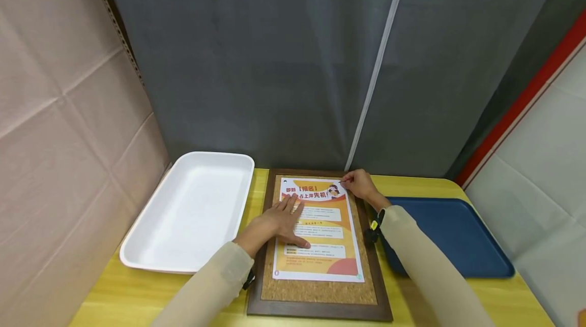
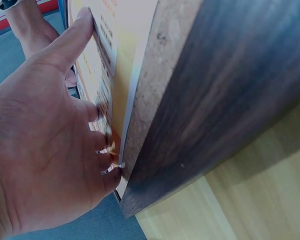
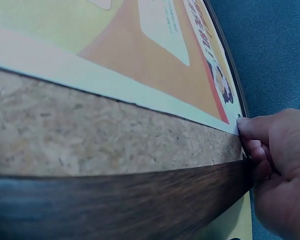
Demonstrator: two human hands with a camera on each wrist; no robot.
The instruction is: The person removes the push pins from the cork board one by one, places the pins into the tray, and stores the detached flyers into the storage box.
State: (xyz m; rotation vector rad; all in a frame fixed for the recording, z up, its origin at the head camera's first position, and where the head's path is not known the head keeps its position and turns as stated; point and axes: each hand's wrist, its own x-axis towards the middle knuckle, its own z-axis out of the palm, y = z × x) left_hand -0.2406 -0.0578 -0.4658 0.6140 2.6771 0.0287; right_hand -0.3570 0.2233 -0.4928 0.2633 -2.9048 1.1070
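1. Resting with fingers spread, the left hand (image 1: 281,223) lies on the poster (image 1: 324,233) beneath it.
2. Right hand (image 1: 360,184) pinches a tiny dark thing (image 1: 341,181) at the poster's corner, corkboard (image 1: 320,294) underneath.

Under the left hand (image 1: 280,221), parts of several lines on the poster (image 1: 316,266) are covered, and the small print right of that hand is too fine to read. Beyond its fingertips, a dark dot (image 1: 285,181) (hole or pin) is too tiny to tell. At the right hand (image 1: 361,185), whether the fingertips grip anything cannot be made out. Nearer than that hand, the right sleeve (image 1: 426,256) hides part of the blue tray (image 1: 458,240) and runs off the bottom edge.
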